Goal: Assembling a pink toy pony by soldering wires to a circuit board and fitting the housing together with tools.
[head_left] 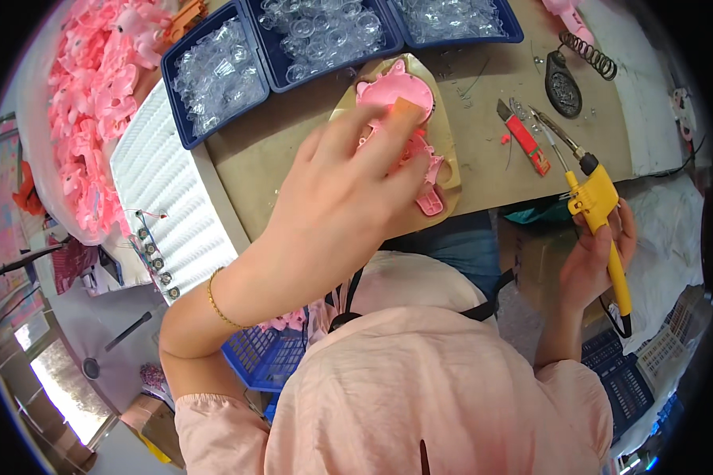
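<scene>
My left hand (345, 178) reaches over a pink plastic toy shell (429, 194), its bent fingers on the part and hiding much of it. Orange wrapping (406, 109) covers one fingertip. Beneath the shell is a tan-gold holder (449, 142) with a rounded outline; a rounded pink piece (400, 89) with small ears sits at its far end. What lies between the fingertips is hidden, and the fingers are slightly blurred. Off to the right, my right hand (590, 257) is closed around a yellow soldering iron (596, 198), whose metal tip points up and left over the table.
Blue trays (273, 75) of clear plastic parts line the far side. Many pink shells (95, 119) fill a bag at far left, beside a ribbed white sheet (174, 182). A red utility knife (528, 142), a dark oval stand (562, 85) with a coil spring (588, 55), and wire bits lie right.
</scene>
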`<action>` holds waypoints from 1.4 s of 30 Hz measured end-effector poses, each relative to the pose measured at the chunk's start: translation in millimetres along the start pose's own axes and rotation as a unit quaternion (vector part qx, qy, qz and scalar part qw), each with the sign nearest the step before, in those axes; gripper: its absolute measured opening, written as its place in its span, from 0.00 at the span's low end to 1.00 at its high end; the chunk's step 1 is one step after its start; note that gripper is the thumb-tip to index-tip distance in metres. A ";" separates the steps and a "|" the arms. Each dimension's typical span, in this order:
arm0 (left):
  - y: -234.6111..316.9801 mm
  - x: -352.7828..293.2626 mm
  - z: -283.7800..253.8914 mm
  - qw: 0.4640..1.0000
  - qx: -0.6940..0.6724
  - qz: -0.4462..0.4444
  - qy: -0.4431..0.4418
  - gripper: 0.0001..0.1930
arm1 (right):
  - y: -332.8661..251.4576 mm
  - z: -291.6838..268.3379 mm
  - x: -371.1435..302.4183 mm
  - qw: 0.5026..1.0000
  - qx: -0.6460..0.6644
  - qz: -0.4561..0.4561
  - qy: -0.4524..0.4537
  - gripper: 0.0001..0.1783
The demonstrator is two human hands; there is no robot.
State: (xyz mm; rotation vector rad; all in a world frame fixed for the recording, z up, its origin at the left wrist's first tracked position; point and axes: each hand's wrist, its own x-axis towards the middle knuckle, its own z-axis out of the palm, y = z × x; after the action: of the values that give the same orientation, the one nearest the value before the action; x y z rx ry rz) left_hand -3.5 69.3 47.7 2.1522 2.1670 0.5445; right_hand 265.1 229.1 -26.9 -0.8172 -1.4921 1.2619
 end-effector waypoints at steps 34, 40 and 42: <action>34.6 -41.5 20.5 0.912 -0.338 -0.218 0.078 0.09 | -23.8 106.4 -19.0 0.924 -0.033 -0.078 -0.374 0.20; 32.6 -37.5 26.3 0.938 -0.279 -0.153 0.139 0.07 | -29.6 106.7 -13.5 0.917 -0.093 -0.110 -0.373 0.16; 24.1 -40.7 24.0 0.912 -0.297 -0.246 0.136 0.06 | -34.6 92.2 -10.4 0.916 -0.162 -0.102 -0.352 0.20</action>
State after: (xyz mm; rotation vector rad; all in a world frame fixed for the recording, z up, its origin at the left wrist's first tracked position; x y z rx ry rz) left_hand 27.7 34.2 23.0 1.2232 2.1522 1.2986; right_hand 183.8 182.9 5.8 -0.3907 -2.3476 1.2243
